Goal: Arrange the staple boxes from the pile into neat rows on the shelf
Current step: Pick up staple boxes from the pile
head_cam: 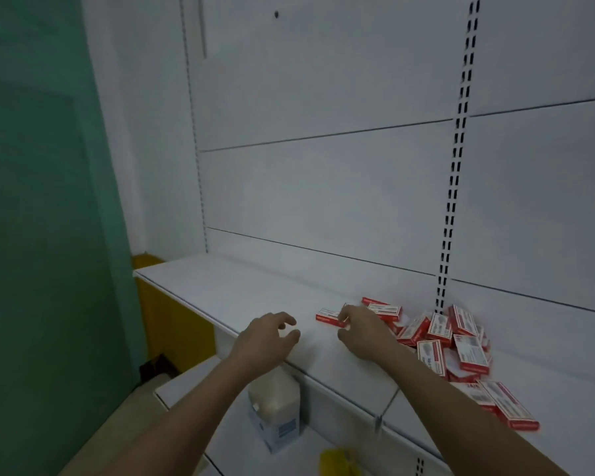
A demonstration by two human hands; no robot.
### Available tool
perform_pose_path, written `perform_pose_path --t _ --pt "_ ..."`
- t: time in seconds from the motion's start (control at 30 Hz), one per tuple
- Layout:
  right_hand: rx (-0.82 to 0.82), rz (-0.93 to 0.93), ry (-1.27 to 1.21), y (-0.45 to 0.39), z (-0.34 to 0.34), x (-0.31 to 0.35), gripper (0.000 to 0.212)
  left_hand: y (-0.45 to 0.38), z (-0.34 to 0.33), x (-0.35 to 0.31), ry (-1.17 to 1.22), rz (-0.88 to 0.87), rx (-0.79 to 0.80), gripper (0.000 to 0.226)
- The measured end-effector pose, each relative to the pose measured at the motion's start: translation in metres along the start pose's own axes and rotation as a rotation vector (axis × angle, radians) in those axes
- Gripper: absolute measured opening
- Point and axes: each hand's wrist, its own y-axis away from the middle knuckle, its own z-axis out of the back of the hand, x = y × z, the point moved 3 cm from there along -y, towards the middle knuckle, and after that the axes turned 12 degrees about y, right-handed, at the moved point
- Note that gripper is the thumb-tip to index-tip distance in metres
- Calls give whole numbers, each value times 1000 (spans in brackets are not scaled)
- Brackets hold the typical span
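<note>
The right hand [358, 329] pinches a red-and-white staple box [328, 317] at its right end — the box lies flat, long axis running left to right, just left of the pile [450, 341]. The left hand [267, 336] hovers loosely curled, holding nothing, above the white shelf [220, 290]. The pile's boxes point every way — jumbled at the shelf's right.

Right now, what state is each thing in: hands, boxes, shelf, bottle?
Left hand: open, fingers loosely curled, holding nothing, over the shelf's front edge.
Right hand: fingers on a single box, grip unclear.
Pile: jumbled, unsorted, boxes tilted and overlapping.
Shelf: no rows formed yet.
Bottle: upright on the lower shelf.
</note>
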Motion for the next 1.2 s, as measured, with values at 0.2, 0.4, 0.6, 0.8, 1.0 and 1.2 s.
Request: perform_pose_path --t 0.2,0.4,0.6,0.8,1.0,1.2 --pt "49 -102 61 -56 -23 -21 38 -69 -29 23 125 -70 92 43" --pt "27 -101 84 -82 -36 -27 46 -145 -40 17 36 -237 372 65" --pt "-69 -109 51 -84 -18 -32 48 -181 -52 -6 135 -508 439 44" --pt "-382 -209 3 -75 36 -48 44 -207 -57 -62 524 -679 390 43" --pt "-365 -421 116 -38 68 -97 37 -200 -125 -95 745 -569 659 72" --pt "-356 -505 48 -3 69 -131 33 -198 -142 -95 315 -817 901 43"
